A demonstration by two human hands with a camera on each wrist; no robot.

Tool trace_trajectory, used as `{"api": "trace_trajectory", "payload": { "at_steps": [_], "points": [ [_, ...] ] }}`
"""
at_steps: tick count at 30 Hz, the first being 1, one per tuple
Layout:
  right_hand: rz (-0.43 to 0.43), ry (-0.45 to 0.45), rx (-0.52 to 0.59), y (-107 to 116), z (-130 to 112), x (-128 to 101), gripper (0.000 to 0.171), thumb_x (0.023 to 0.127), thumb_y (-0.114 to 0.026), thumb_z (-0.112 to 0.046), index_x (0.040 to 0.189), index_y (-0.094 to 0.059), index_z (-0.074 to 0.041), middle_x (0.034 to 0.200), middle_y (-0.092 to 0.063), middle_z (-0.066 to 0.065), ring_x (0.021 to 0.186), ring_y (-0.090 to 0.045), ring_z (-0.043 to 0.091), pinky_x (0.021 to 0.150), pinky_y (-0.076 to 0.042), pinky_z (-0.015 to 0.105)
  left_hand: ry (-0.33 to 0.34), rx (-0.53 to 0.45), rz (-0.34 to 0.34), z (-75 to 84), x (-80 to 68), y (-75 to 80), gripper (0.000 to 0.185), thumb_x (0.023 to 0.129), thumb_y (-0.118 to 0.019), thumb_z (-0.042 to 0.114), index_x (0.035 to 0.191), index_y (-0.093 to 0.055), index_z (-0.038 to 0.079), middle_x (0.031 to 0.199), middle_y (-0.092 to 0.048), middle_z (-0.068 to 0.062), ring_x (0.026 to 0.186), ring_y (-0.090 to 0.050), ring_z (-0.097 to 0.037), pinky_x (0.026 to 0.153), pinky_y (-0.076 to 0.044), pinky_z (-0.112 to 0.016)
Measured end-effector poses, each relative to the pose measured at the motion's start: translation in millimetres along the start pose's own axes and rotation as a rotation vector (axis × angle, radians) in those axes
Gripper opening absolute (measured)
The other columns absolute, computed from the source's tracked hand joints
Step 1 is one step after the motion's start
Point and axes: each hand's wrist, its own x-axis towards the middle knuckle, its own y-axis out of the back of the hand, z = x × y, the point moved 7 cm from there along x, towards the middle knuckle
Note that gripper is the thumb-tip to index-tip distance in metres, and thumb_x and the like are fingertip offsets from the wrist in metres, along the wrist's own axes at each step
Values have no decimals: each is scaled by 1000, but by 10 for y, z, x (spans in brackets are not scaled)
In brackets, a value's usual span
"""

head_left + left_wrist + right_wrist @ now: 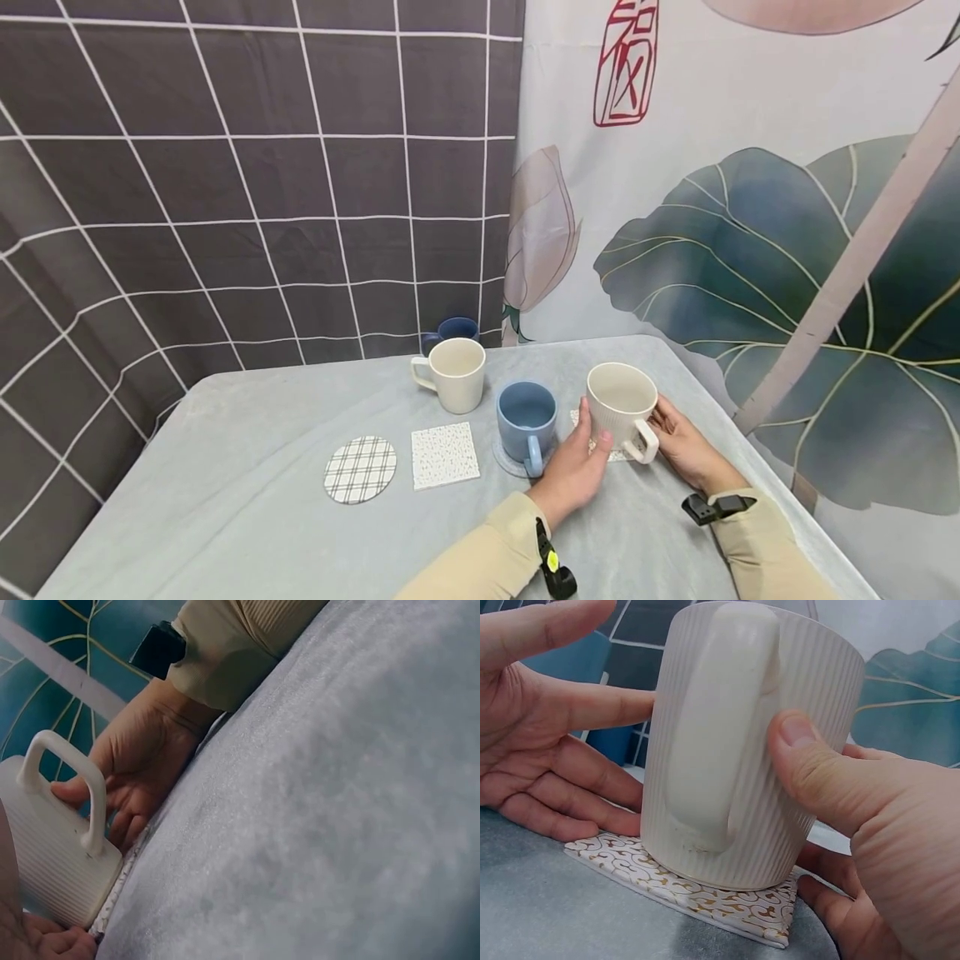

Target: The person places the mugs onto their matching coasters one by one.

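A white ribbed mug stands upright on a square coaster with a gold scroll pattern, its handle towards the person. At the mug's left side is my left hand, fingers extended, with a fingertip right at the wall in the right wrist view. From the right, my right hand holds the mug, its thumb against the ribbed wall and its other fingers partly hidden behind. The lower fingers of both hands are close to the coaster's edges.
Left of the hands, a blue mug sits on a round coaster. Behind are a cream mug and a dark blue mug. A speckled square coaster and a plaid round coaster lie on the grey cloth.
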Motion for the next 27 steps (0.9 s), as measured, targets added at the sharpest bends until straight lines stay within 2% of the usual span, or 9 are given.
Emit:
{"api": "trace_trajectory", "payload": {
  "at_steps": [2,4,7,13,27],
  "points": [
    [-7,15,21,-12,-3,-2,68,105,-47,0,157,-4,9,155,-35,-4,134,-38,-11,106,-35,10,-1,4,3,7,-3,1,69,107,-35,51,164,-12,18,159,-38,-9,143,-40,-24,117,-34,-39],
    [-11,37,42,-19,-6,-3,67,105,-45,2,157,-4,10,150,-39,-13,134,-40,-9,106,-36,12,0,7,5,5,-4,2,70,107,-36,51,164,-12,19,159,-38,-9,143,-40,-24,117,-34,-38],
    [-3,46,47,-23,-4,0,67,105,-46,3,157,-5,10,147,-41,-16,134,-41,-8,106,-37,12,7,9,6,-6,0,6,69,107,-36,51,164,-12,20,159,-39,-9,143,-41,-25,117,-35,-39],
    [9,25,37,-29,8,5,70,105,-48,-1,156,-3,11,151,-37,-10,133,-41,-10,105,-36,10,18,13,12,-19,5,8,69,107,-36,51,164,-11,22,158,-39,-9,142,-42,-26,116,-35,-40],
    [11,33,7,-21,-1,-18,67,104,-47,2,157,-6,9,153,-37,-7,134,-39,-10,105,-35,9,3,-2,13,-4,-7,-11,70,107,-39,49,164,-12,20,160,-37,-8,144,-40,-24,117,-34,-40]
  ]
}}
